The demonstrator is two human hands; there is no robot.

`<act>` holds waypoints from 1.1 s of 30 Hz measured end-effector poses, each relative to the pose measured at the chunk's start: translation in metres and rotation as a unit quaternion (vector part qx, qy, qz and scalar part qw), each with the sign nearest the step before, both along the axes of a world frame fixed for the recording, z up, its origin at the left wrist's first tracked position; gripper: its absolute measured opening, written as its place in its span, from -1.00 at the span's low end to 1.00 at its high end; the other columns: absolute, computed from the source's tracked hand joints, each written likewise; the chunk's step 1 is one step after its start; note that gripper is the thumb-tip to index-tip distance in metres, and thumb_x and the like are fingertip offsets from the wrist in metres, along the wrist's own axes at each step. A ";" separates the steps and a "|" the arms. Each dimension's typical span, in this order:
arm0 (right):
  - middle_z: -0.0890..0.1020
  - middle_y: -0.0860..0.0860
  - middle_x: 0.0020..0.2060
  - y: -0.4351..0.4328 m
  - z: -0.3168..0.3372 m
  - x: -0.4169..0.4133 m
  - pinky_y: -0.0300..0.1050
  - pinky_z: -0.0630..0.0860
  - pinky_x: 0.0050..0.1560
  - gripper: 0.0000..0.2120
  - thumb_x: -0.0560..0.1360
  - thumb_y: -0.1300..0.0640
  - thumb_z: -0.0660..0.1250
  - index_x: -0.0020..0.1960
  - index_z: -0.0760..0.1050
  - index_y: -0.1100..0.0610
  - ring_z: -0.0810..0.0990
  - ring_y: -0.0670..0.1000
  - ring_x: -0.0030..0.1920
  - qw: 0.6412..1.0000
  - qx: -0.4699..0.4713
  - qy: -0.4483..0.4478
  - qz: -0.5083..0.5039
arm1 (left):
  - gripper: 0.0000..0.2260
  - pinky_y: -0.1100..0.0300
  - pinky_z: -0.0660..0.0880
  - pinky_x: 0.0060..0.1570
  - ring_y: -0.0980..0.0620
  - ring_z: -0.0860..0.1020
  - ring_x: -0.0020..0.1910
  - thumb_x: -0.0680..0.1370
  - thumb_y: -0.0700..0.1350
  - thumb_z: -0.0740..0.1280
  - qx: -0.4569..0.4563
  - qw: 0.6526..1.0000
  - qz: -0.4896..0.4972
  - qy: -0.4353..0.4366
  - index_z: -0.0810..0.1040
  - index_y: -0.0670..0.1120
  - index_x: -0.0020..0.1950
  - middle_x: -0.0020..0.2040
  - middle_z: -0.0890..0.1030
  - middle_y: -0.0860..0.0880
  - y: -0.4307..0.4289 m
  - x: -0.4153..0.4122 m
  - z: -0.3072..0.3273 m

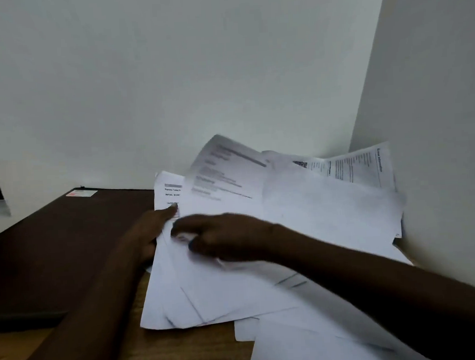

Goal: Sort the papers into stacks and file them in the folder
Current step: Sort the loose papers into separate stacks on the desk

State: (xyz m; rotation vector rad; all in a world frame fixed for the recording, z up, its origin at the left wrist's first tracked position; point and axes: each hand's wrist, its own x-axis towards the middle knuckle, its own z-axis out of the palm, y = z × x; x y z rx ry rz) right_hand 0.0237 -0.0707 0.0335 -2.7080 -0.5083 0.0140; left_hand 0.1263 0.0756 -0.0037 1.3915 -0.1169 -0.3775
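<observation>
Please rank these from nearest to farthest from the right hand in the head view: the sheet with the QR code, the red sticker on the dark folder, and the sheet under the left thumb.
1. Sheet under the left thumb, just left of the right hand.
2. Sheet with the QR code, behind, to the right.
3. Red sticker, far left on the dark folder.
</observation>
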 end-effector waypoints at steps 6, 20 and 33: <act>0.59 -0.21 -0.01 -0.001 -0.028 -0.010 -0.27 0.38 -0.19 -0.54 0.56 0.07 0.17 0.43 0.33 -0.20 0.53 -0.17 -0.18 0.996 0.061 0.062 0.011 | -0.53 0.19 0.58 -0.03 0.06 0.67 0.00 0.53 0.25 0.31 -0.112 0.993 -0.006 -0.025 0.56 -0.10 0.22 0.12 0.69 -0.13 -0.010 -0.005 0.003; 0.45 0.04 0.37 -0.085 -0.022 0.017 -0.02 0.33 0.40 -0.39 0.49 -0.06 0.41 0.42 0.31 0.16 0.42 0.03 0.37 0.902 0.179 -0.315 -0.235 | -0.79 0.27 0.57 -0.39 0.08 0.65 -0.41 0.61 -0.35 0.21 -0.063 0.997 -0.015 -0.044 0.56 -0.23 0.18 -0.15 0.70 -0.15 0.000 -0.003 -0.001; 0.70 0.09 -0.08 -0.112 0.056 -0.021 -0.10 0.65 -0.10 -0.86 0.57 0.23 0.30 0.11 0.55 0.20 0.69 0.03 -0.13 0.807 0.560 -0.118 -0.143 | -0.71 0.09 0.59 0.08 -0.02 0.67 0.05 0.53 -0.25 0.40 -0.106 0.925 0.070 -0.357 0.57 -0.17 0.25 0.10 0.68 -0.07 -0.032 -0.049 0.112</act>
